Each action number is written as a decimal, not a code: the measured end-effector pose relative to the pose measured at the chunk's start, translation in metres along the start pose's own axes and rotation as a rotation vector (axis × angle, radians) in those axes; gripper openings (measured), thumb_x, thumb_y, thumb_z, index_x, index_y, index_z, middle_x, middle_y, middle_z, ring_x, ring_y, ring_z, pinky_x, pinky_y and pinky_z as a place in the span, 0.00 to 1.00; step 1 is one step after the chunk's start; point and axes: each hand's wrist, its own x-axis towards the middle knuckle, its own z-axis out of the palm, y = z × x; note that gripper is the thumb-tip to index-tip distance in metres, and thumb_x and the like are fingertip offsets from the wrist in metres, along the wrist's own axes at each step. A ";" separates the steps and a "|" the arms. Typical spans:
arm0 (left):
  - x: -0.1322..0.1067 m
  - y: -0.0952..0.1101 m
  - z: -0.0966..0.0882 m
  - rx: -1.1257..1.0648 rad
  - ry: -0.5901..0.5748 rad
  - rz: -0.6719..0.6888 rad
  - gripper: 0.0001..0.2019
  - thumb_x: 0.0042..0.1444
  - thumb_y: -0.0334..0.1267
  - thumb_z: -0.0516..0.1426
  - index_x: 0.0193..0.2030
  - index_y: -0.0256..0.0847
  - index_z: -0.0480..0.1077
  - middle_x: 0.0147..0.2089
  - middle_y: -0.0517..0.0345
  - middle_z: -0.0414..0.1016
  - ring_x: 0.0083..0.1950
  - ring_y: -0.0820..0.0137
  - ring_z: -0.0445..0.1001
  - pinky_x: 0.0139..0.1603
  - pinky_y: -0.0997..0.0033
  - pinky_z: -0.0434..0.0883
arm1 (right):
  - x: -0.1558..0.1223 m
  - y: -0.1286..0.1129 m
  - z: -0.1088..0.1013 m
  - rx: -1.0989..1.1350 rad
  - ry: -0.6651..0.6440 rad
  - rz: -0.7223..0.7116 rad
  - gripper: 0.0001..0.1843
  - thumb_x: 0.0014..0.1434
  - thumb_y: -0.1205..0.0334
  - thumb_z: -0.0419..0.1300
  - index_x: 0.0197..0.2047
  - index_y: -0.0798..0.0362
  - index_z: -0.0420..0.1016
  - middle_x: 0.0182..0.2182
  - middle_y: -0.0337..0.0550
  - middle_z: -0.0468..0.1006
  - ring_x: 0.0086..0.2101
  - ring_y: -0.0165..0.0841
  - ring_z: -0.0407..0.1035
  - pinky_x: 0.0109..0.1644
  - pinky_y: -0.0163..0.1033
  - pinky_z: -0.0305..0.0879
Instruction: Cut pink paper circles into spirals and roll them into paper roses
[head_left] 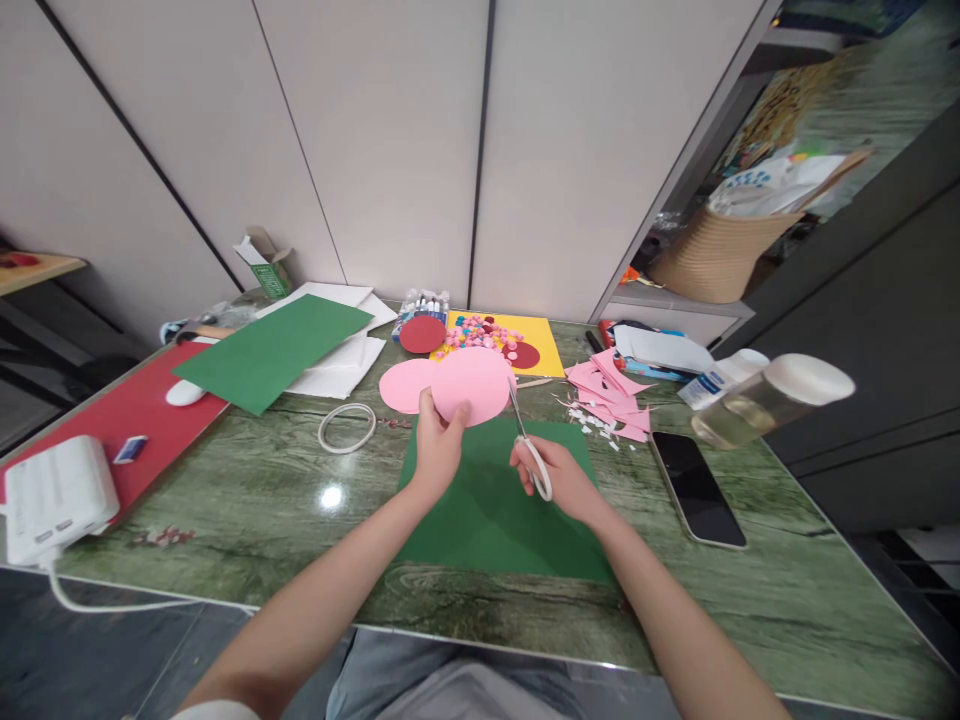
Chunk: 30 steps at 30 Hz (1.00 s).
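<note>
My left hand [441, 440] pinches the lower edge of a pink paper oval [474, 382] between thumb and fingers, holding it above the table. My right hand [555, 472] grips white-handled scissors [534, 458], whose blades point up and meet the oval's right edge. Another pink oval [401, 387] lies behind and left of the held one, partly covered by it. Beneath both hands is a dark green sheet [502, 530]. Pink paper scraps [611, 395] and small white bits sit to the right of the scissors.
Beads [480, 332] and a dark red circle [525, 355] rest on yellow paper [551, 335] at the back. A phone [697, 488] and a clear bottle [772, 400] stand right. On the left are a white ring [346, 428], another green sheet [277, 350] and a power bank [60, 497].
</note>
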 end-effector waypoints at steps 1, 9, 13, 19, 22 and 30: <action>0.000 0.000 0.000 -0.001 -0.001 -0.003 0.16 0.53 0.42 0.55 0.46 0.40 0.58 0.47 0.51 0.66 0.48 0.67 0.67 0.45 0.69 0.67 | 0.000 0.000 0.000 0.000 -0.002 0.000 0.18 0.60 0.48 0.48 0.29 0.54 0.65 0.19 0.33 0.64 0.19 0.25 0.62 0.23 0.31 0.55; -0.001 0.000 -0.001 0.038 -0.014 0.003 0.14 0.54 0.43 0.54 0.44 0.40 0.57 0.44 0.54 0.66 0.45 0.68 0.67 0.45 0.68 0.67 | 0.001 0.004 0.000 -0.002 -0.016 0.007 0.19 0.60 0.47 0.49 0.29 0.54 0.65 0.18 0.33 0.64 0.19 0.25 0.62 0.23 0.31 0.55; -0.001 -0.001 -0.002 0.075 -0.052 0.010 0.16 0.54 0.43 0.53 0.47 0.40 0.57 0.45 0.53 0.66 0.47 0.67 0.66 0.47 0.68 0.66 | 0.000 0.004 -0.001 0.020 -0.004 -0.002 0.20 0.60 0.46 0.48 0.29 0.54 0.65 0.19 0.34 0.64 0.19 0.25 0.62 0.23 0.31 0.55; -0.002 -0.002 -0.003 0.097 -0.053 0.011 0.18 0.54 0.44 0.53 0.48 0.40 0.57 0.46 0.52 0.66 0.48 0.66 0.66 0.47 0.69 0.66 | 0.001 0.002 -0.002 0.032 -0.006 0.004 0.21 0.58 0.44 0.49 0.29 0.54 0.65 0.19 0.33 0.63 0.18 0.25 0.62 0.23 0.32 0.56; -0.001 -0.001 -0.002 0.065 -0.037 0.008 0.18 0.54 0.44 0.54 0.48 0.40 0.57 0.46 0.52 0.66 0.47 0.67 0.66 0.44 0.70 0.67 | 0.001 0.002 -0.001 0.037 -0.002 0.003 0.20 0.59 0.45 0.49 0.29 0.54 0.65 0.19 0.34 0.63 0.19 0.25 0.62 0.23 0.31 0.55; 0.001 -0.002 -0.002 0.017 -0.008 -0.006 0.16 0.54 0.43 0.54 0.46 0.40 0.58 0.44 0.54 0.65 0.44 0.69 0.66 0.42 0.70 0.68 | 0.001 0.001 0.000 0.046 -0.005 0.005 0.19 0.58 0.47 0.49 0.28 0.54 0.65 0.18 0.33 0.63 0.18 0.25 0.61 0.23 0.31 0.55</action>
